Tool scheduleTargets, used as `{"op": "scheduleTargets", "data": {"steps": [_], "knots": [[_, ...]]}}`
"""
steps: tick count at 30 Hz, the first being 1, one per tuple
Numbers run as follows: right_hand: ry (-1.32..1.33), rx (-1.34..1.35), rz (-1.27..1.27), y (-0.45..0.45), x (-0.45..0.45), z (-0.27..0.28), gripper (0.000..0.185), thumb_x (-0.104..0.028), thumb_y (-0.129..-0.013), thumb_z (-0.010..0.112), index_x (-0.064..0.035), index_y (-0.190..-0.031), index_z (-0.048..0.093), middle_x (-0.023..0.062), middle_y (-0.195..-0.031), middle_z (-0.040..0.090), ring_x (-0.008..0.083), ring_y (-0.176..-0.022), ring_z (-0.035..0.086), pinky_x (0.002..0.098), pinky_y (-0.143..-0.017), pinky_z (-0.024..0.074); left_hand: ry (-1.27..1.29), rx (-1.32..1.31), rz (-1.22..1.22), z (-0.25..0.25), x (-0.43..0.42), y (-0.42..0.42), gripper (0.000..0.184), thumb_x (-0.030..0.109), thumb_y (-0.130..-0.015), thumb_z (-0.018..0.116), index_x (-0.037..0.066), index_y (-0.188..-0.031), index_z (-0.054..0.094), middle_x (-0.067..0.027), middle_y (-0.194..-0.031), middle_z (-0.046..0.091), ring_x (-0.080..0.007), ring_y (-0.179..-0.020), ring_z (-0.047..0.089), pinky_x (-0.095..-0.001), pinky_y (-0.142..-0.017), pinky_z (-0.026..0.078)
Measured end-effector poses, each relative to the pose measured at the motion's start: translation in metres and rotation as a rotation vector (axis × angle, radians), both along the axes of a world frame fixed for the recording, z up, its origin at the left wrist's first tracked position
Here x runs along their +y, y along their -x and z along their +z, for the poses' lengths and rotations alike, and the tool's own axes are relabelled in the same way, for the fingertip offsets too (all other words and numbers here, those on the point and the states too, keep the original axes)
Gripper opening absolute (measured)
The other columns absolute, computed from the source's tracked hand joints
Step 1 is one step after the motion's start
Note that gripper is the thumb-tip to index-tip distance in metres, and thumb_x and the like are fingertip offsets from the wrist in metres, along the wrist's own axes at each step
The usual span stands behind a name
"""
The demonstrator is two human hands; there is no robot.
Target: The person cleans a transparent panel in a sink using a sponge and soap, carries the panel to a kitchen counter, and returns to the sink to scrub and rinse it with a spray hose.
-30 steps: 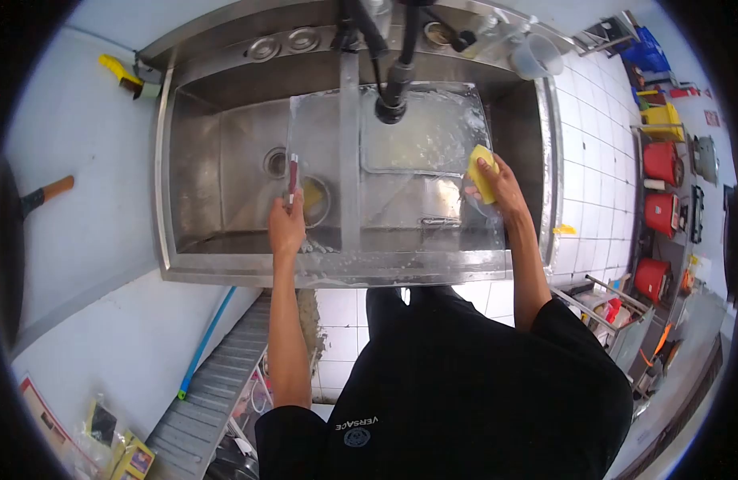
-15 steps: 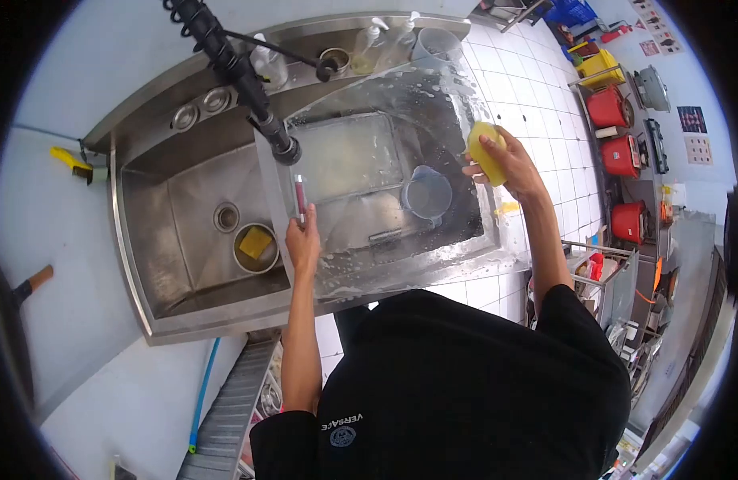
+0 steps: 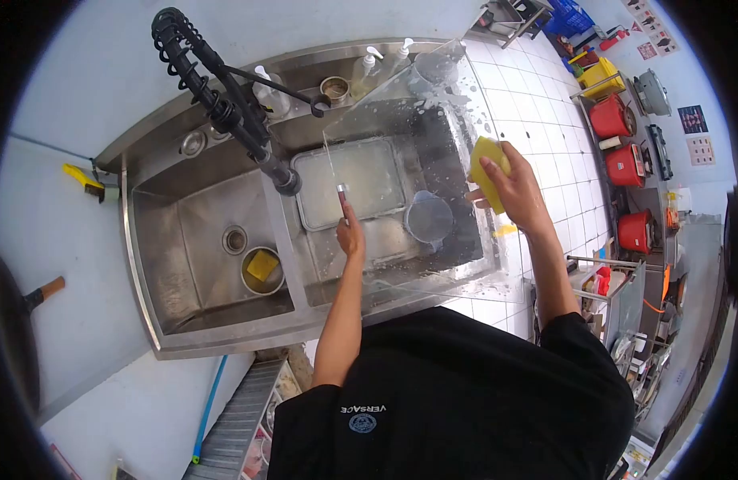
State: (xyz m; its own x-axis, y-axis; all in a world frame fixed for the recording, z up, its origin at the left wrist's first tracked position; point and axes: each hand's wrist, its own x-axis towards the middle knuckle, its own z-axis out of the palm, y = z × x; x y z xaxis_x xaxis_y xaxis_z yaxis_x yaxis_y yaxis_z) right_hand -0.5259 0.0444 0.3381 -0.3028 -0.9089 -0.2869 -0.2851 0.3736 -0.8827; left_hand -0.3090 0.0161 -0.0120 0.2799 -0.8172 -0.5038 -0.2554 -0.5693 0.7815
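Note:
A large clear panel, wet with suds, is held tilted over the right sink basin. My left hand is closed on its reddish handle strip at the left edge. My right hand grips a yellow sponge at the panel's right edge; whether it presses on the surface I cannot tell. Through the panel show a rectangular tray of cloudy liquid and a clear plastic jug in the basin.
A black spray faucet hangs over the divider. The left basin holds a metal bowl with another yellow sponge. Pump bottles line the back ledge. White floor tiles lie to the right.
My left hand and the panel's left edge have moved right, away from the divider. The sponge stays in my right hand near the right edge. The view has shifted slightly.

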Motion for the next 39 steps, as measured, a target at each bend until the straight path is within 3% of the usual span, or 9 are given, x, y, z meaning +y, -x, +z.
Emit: {"op": "scheduleTargets", "data": {"steps": [3,4,7,14,20,29,33,37,39], "knots": [[0.026,0.044,0.022,-0.002,-0.004,0.000,0.029,-0.021,-0.104,0.053,0.0019,-0.122,0.048,0.0172,-0.093,0.068,0.0186,-0.070,0.071,0.0271,-0.055,0.0581,-0.025,0.151,0.050,-0.004,-0.009,0.012,0.091,0.079,-0.090,0.035,-0.006,-0.092,0.066,-0.0267,-0.099,0.067,-0.0429,-0.095,0.061,-0.0491,-0.085,0.045],[0.018,0.056,0.037,-0.002,-0.006,0.001,0.029,-0.020,-0.104,0.053,0.0019,-0.121,0.048,0.0174,-0.093,0.068,0.0187,-0.070,0.071,0.0273,-0.055,0.0581,-0.100,0.197,0.009,-0.004,-0.014,0.012,0.093,0.082,-0.089,0.035,-0.006,-0.091,0.065,-0.0236,-0.099,0.065,-0.0378,-0.094,0.060,-0.0467,-0.084,0.044],[0.003,0.091,0.090,0.000,-0.010,0.002,0.027,-0.019,-0.104,0.053,0.0021,-0.119,0.048,0.0181,-0.094,0.068,0.0190,-0.071,0.072,0.0281,-0.055,0.0579,-0.168,0.273,0.162,0.013,-0.017,0.026,0.097,0.085,-0.086,0.035,-0.007,-0.089,0.065,-0.0219,-0.099,0.065,-0.0344,-0.094,0.059,-0.0456,-0.083,0.044],[0.023,0.164,0.162,0.003,-0.001,0.006,0.022,-0.016,-0.104,0.052,0.0021,-0.116,0.049,0.0184,-0.094,0.068,0.0198,-0.076,0.072,0.0299,-0.060,0.0572,-0.317,0.489,0.240,-0.022,-0.023,0.038,0.095,0.089,-0.081,0.041,-0.002,-0.092,0.062,-0.0077,-0.083,0.052,-0.0212,-0.077,0.047,-0.0376,-0.071,0.040],[0.037,0.198,0.176,0.010,0.013,0.009,0.021,-0.012,-0.103,0.053,0.0028,-0.117,0.051,0.0170,-0.096,0.069,0.0203,-0.081,0.072,0.0312,-0.066,0.0576,-0.209,0.731,0.433,-0.022,-0.027,0.059,0.082,0.084,-0.084,0.047,0.004,-0.100,0.062,0.0008,-0.078,0.042,-0.0117,-0.068,0.034,-0.0295,-0.060,0.033],[0.159,0.194,0.044,0.043,0.053,-0.010,0.016,-0.004,-0.100,0.053,0.0051,-0.114,0.053,0.0151,-0.096,0.068,0.0187,-0.092,0.068,0.0303,-0.077,0.0549,-0.111,0.770,0.559,0.001,-0.016,0.057,0.060,0.073,-0.088,0.056,0.017,-0.071,0.043,0.0050,-0.067,0.032,-0.0085,-0.060,0.032,-0.0279,-0.055,0.029],[0.149,0.321,0.071,0.085,0.081,-0.029,0.015,-0.006,-0.098,0.053,0.0020,-0.110,0.055,0.0123,-0.094,0.065,0.0148,-0.083,0.059,0.0284,-0.072,0.0483,-0.035,0.716,0.500,0.014,-0.004,0.056,0.058,0.069,-0.090,0.058,0.017,-0.070,0.042,0.0058,-0.065,0.031,-0.0078,-0.058,0.032,-0.0276,-0.054,0.028],[0.185,0.268,-0.066,0.108,0.102,-0.051,0.025,-0.021,-0.101,0.061,0.0007,-0.114,0.055,0.0020,-0.093,0.059,0.0071,-0.085,0.052,0.0231,-0.073,0.0446,0.133,0.665,0.511,0.041,0.005,0.060,0.054,0.061,-0.093,0.060,0.016,-0.071,0.043,0.0071,-0.065,0.031,-0.0080,-0.059,0.032,-0.0277,-0.054,0.028],[0.224,0.212,-0.090,0.126,0.112,-0.070,0.026,-0.024,-0.102,0.060,-0.0013,-0.115,0.056,0.0023,-0.095,0.060,0.0083,-0.087,0.054,0.0239,-0.075,0.0460,0.202,0.688,0.502,0.054,0.006,0.054,0.050,0.056,-0.094,0.063,0.014,-0.073,0.044,0.0075,-0.066,0.033,-0.0076,-0.061,0.033,-0.0271,-0.055,0.028]]}}
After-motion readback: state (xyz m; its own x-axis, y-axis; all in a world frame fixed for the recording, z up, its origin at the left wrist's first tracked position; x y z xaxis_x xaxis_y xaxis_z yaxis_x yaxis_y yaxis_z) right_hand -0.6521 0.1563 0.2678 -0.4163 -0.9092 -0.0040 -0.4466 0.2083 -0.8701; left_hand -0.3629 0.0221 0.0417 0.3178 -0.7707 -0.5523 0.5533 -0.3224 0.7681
